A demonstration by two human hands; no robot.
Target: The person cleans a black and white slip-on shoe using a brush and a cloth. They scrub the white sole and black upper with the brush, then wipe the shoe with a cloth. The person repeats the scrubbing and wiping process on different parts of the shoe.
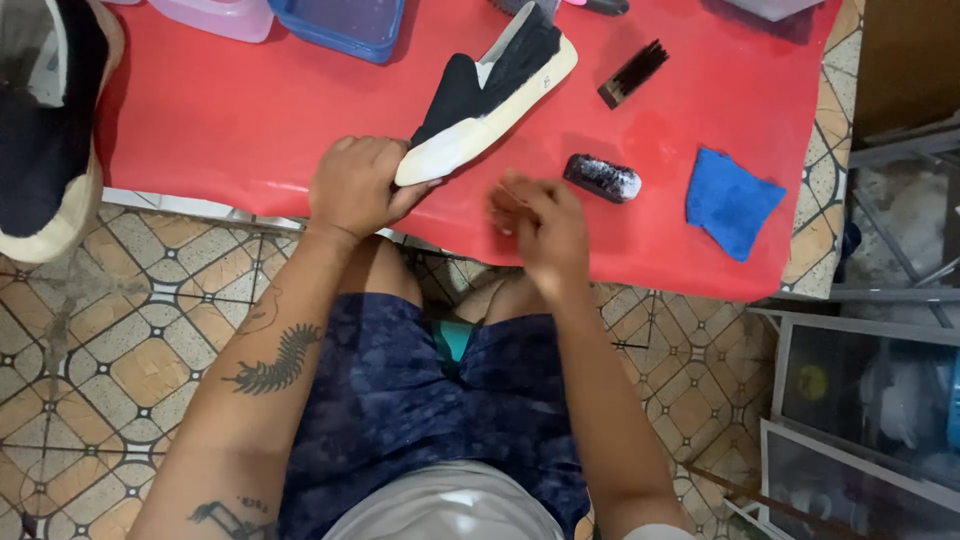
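Note:
A black slip-on shoe with a cream sole (492, 88) lies tilted on the red table (250, 120). My left hand (357, 187) grips its toe end at the table's near edge. Blurred, my right hand (540, 225) hovers just right of the shoe's toe with its fingers curled; I cannot tell whether it holds anything. A small dark sponge with white foam (602, 178) lies a little beyond my right hand. A dark brush (632, 73) rests further back, and a blue cloth (730, 200) lies to the right.
Another black and cream shoe (45, 120) sits at the table's left end. A pink tub (222, 15) and a blue tub (345, 25) stand at the far edge. Patterned tiles cover the floor below. Glass-fronted cabinets (860, 400) stand at the right.

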